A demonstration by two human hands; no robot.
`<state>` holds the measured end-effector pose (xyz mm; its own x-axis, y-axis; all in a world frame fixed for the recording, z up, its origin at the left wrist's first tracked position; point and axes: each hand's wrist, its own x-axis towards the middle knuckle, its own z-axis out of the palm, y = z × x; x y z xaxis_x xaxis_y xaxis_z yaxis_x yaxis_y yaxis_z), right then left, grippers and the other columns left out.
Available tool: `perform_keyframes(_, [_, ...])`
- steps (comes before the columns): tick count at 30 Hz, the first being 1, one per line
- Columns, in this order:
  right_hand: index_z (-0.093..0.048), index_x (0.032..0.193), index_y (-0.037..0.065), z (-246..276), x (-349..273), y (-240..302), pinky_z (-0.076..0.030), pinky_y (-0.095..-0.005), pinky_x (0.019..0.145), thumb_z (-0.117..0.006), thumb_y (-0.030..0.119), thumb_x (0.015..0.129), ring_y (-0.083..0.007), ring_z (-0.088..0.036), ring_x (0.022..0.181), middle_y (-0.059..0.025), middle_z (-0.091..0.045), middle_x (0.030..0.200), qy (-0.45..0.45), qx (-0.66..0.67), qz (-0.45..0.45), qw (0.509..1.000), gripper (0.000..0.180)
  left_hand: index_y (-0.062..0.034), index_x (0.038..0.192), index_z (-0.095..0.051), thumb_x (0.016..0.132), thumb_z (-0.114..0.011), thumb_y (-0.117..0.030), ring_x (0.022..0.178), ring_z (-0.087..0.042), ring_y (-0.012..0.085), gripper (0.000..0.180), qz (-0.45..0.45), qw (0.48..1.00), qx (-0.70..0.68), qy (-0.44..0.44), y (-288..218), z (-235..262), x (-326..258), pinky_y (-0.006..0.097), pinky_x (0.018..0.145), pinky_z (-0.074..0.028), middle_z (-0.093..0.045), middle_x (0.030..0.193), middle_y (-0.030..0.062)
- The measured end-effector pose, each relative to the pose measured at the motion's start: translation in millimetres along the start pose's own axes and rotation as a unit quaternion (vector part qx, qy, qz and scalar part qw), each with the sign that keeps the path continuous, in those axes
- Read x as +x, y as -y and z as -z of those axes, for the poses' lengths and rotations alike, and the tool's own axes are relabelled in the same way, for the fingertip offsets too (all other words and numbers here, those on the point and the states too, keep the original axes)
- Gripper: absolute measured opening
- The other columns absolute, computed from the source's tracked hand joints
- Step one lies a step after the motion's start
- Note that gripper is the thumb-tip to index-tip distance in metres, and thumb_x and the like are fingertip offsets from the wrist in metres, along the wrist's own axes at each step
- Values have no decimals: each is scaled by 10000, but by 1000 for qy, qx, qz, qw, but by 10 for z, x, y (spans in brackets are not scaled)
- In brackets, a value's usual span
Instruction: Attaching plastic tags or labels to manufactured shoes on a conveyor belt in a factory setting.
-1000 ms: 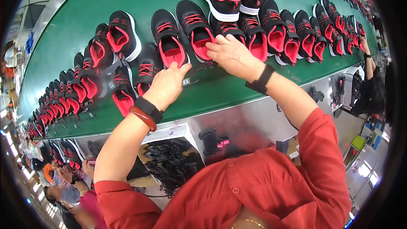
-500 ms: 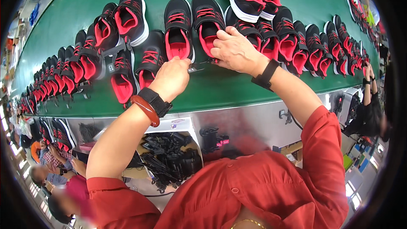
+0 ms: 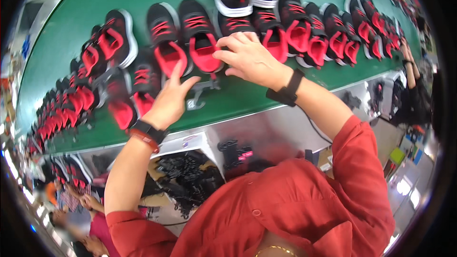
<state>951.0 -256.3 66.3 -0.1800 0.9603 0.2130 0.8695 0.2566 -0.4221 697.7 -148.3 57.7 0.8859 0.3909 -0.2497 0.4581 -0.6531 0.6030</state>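
Observation:
Two black sneakers with red lining and red laces, one (image 3: 164, 38) on the left and one (image 3: 200, 33) on the right, lie side by side on a green conveyor belt (image 3: 247, 95). My left hand (image 3: 171, 97) reaches up with fingers spread, its fingertips at the red heel opening of the left sneaker. My right hand (image 3: 247, 57) rests at the heel of the right sneaker, fingers curled against its red opening; a firm grip is not visible. Both wrists wear black bands. A small dark metal piece (image 3: 200, 96) lies on the belt between my hands.
Rows of matching black-and-red sneakers (image 3: 328, 33) run along the belt to the right and to the left (image 3: 71, 104). Another person's arm (image 3: 409, 57) reaches the belt at far right. Below the belt's steel edge (image 3: 228, 121) sits a bin of dark pieces (image 3: 185, 181).
The view has shifted so the shoes sit lower and closer. My left hand slid up from the belt to the left sneaker's heel; my right hand stays at the right sneaker.

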Motion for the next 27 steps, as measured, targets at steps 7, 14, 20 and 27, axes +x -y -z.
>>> perform_keyframes(7, [-621,886,108,751,-2031,-202,-388,-369,729,-736,127,770,-240,-568,782,-37,-606,818,8,41,-373,927,164,-48,1155,-637,711,-582,90,965,-617,327,469,-81,974,199,-74,-483,261,61,403,809,-516,-583,1204,164])
perform_keyframes(14, [-611,969,55,708,-3064,214,-457,-423,799,-804,190,692,-331,-586,908,-108,-601,931,85,69,-547,830,363,-3,1190,-508,800,-586,52,944,-602,409,401,-54,989,138,27,-776,-396,657,454,762,-507,-576,1102,186])
perform_keyframes(20, [-558,811,62,544,-3249,133,-452,-414,749,-799,136,678,-322,-539,853,-106,-546,847,63,43,-495,865,285,0,1071,-540,791,-557,92,951,-596,411,296,-7,998,60,23,-775,-493,665,449,786,-506,-579,1064,183])
perform_keyframes(27, [-517,1011,24,562,-2326,218,-510,-360,651,-539,112,935,-214,-626,680,-78,-607,741,56,456,-488,742,119,-45,1122,-555,824,-595,3,986,-620,377,305,-34,999,39,0,-716,-403,599,440,809,-528,-585,1152,139])
